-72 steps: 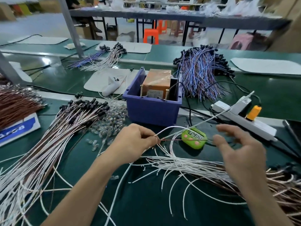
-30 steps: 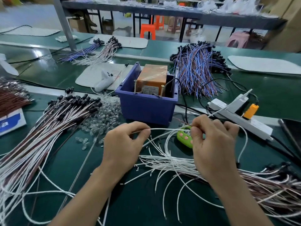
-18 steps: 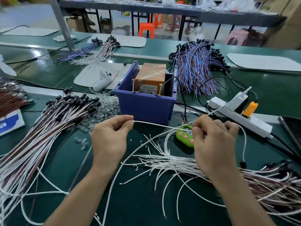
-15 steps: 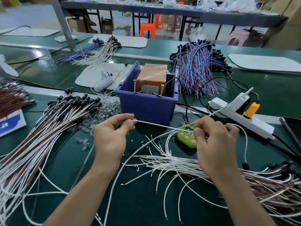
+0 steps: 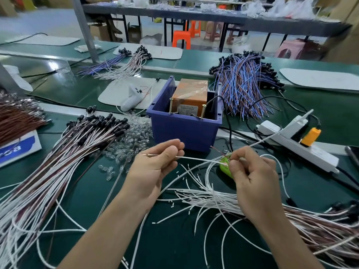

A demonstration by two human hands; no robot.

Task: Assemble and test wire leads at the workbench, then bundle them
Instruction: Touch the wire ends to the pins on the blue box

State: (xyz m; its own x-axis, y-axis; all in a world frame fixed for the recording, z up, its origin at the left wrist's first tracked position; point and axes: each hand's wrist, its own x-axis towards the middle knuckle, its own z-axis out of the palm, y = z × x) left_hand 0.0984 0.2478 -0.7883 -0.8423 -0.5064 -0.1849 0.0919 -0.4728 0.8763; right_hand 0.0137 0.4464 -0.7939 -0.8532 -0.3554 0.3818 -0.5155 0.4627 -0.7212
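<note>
Left hand point(image 5: 153, 167) and right hand point(image 5: 252, 179) both pinch one white wire point(image 5: 194, 158), I see; blue bin point(image 5: 184, 131) mid-counter point(image 5: 174, 249) holds orange box point(image 5: 191, 96).

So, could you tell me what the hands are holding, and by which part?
Both pinch one thin white insulated wire: the left hand near its bare tip, the right hand farther along it, by the fingertips.
</note>
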